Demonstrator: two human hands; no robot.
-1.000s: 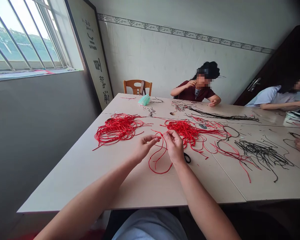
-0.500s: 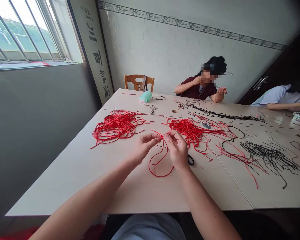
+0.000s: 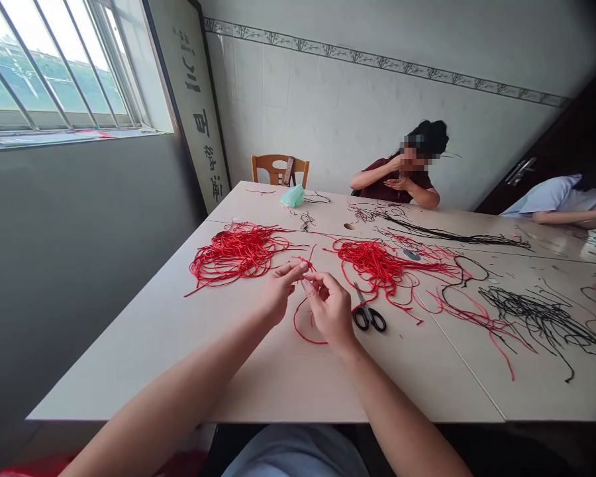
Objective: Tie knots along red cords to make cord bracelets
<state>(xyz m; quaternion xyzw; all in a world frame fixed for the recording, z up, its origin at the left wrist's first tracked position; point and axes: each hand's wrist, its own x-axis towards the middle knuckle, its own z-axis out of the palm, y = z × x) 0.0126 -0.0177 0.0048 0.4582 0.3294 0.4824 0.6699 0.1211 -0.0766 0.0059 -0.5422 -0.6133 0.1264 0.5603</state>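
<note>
My left hand [image 3: 281, 289] pinches a thin red cord [image 3: 306, 341] near its knotted part, with loose ends sticking up past the fingertips. Close beside it, my right hand [image 3: 329, 306] has thumb and fingers closed on the same cord. A loop of that cord hangs below the hands, partly hidden behind my right hand. Black-handled scissors [image 3: 369, 318] lie just right of my right hand. One pile of red cords [image 3: 241, 255] is beyond my left hand; another red pile [image 3: 370, 260] lies beyond the scissors.
Black cords [image 3: 536, 310] are heaped on the table [image 3: 144, 371] at the right, with long black strands farther back. A pale green bag [image 3: 293, 196] sits near the far edge, before a wooden chair [image 3: 269, 161]. Two people sit at the far side and right; another person's hand shows at the right edge.
My right hand has moved left, against my left hand, uncovering the scissors. The cord's loop shows less. The person opposite has brought both hands together near the face.
</note>
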